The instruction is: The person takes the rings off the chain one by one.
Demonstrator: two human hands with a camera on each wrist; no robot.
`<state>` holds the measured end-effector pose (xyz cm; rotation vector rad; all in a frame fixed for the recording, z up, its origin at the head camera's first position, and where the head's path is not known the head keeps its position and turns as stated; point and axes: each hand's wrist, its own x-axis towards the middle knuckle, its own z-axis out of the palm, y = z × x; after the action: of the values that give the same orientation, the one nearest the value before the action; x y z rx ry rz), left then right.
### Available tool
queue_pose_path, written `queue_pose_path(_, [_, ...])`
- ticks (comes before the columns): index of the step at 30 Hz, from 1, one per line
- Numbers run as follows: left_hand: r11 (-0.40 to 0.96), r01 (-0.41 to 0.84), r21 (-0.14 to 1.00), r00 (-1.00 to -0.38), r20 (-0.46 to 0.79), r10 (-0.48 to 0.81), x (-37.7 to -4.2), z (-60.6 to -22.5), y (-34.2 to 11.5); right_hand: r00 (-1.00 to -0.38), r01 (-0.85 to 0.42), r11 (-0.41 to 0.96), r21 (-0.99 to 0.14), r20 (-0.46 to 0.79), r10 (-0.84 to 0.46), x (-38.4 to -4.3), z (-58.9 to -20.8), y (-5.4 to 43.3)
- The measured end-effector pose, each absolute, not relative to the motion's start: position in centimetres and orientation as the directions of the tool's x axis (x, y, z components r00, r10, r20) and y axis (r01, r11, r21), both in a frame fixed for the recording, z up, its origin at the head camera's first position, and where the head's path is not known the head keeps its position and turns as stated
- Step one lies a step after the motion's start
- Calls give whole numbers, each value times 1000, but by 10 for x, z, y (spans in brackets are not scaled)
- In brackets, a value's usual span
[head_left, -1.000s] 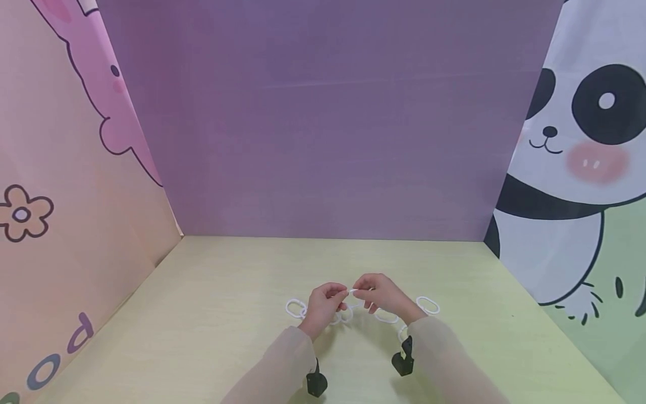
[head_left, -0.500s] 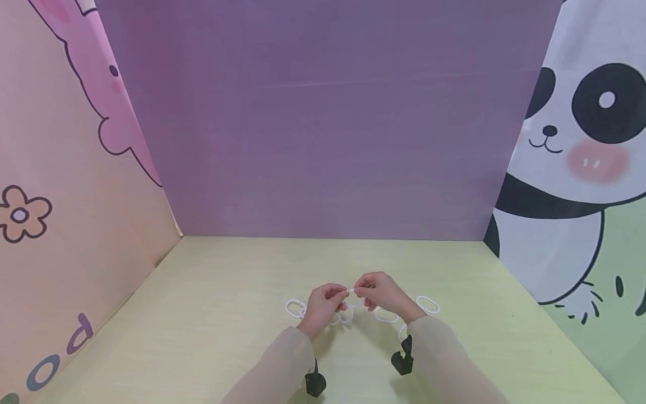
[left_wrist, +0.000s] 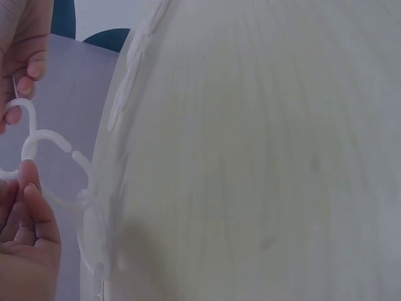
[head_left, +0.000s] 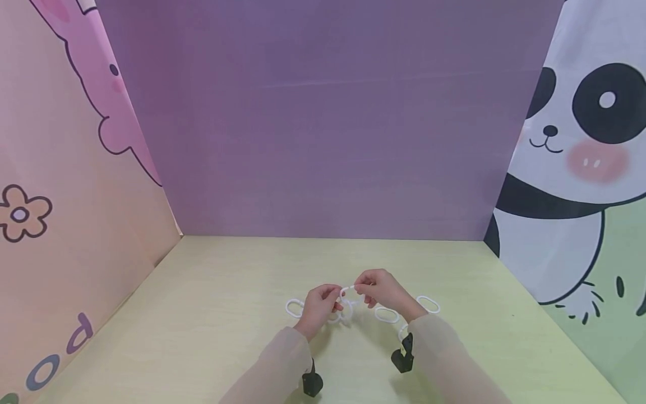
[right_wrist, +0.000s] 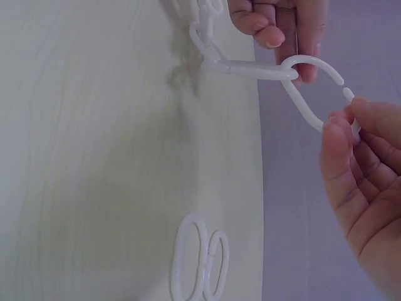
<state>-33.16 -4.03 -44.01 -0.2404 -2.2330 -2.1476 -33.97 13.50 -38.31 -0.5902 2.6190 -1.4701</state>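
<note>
My left hand [head_left: 317, 307] pinches a white plastic chain link [left_wrist: 47, 137] between thumb and fingertips. From it, more linked white pieces [head_left: 347, 314] hang down onto the table, partly hidden behind the hand. My right hand [head_left: 382, 290] pinches another white link [right_wrist: 307, 103] by its lower end, beside a small gap in its ring. In the right wrist view this link passes through the end link of the chain [right_wrist: 250, 70], so the two are hooked together. Both hands are raised close to each other above the table.
Loose white links lie by my right forearm: one oval link [head_left: 386, 315], another farther right [head_left: 428, 304], and one partly behind the sleeve. Left of my left hand, a white link [head_left: 294, 308] rests on the pale wooden table [head_left: 227, 336]. Printed panels stand around it.
My left hand has drawn slightly left and my right hand has risen a little. More of the white link now shows between them. The links on the table have stayed put.
</note>
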Motion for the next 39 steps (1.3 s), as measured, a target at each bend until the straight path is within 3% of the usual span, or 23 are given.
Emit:
queue_pose_path(27, [26,104,994,-979,98,181,-335,-446,-41,-941,-278,468,-839,139,-310,-342,-377,135])
queue_pose_path(39, [-7,105,994,-983,105,152,-333,-441,-40,-944,-286,455,-843,168,-283,-343,-380,141])
